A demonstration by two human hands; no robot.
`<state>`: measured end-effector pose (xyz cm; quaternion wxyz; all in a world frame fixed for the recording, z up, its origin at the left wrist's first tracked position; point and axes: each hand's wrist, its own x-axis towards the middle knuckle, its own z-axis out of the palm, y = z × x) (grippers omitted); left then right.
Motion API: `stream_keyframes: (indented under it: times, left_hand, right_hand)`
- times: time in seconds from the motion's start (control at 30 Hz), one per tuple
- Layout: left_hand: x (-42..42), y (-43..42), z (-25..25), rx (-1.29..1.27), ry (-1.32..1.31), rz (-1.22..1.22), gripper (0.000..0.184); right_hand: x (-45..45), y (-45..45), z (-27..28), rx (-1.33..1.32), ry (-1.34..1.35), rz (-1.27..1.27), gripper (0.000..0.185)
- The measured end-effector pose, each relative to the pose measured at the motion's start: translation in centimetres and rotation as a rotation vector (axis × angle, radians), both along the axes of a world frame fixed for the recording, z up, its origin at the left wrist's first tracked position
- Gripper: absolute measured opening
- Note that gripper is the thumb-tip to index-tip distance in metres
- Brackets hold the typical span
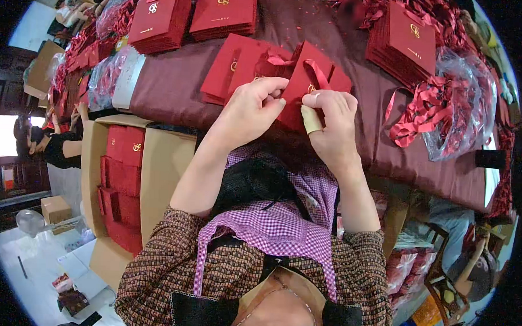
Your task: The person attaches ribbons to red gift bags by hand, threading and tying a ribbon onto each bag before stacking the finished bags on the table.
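A small red paper gift bag with gold print and a red ribbon stands tilted between my hands at the table's near edge. My left hand is closed, thumb and fingers pinching at the bag's left edge. On the other side, my right hand pinches the bag's front near the ribbon; a pale yellow covering wraps its thumb. What lies right between the fingertips is partly hidden. More red bags lie overlapped just behind my left hand.
Stacks of red bags stand at the back, another stack at the right. Loose red ribbons spill from a clear plastic bag. Below the table's left, an open cardboard box holds red bags. Other people sit farther left.
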<state>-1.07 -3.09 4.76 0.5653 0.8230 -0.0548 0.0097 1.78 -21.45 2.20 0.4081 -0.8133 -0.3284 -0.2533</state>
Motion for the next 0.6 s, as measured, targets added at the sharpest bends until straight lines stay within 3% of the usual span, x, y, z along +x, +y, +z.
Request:
stream_keyframes:
  times: [0.43, 0.6]
  left_hand:
    - [-0.7, -0.7, 0.5, 0.029, -0.084, -0.007, 0.031]
    - [-1.1, -1.3, 1.1, 0.203, -0.207, 0.021, 0.030]
  right_hand:
    - [-0.1, 0.7, 0.6, -0.064, -0.085, -0.017, 0.018]
    - [-0.7, 0.9, 2.2, -0.281, -0.209, -0.066, 0.016]
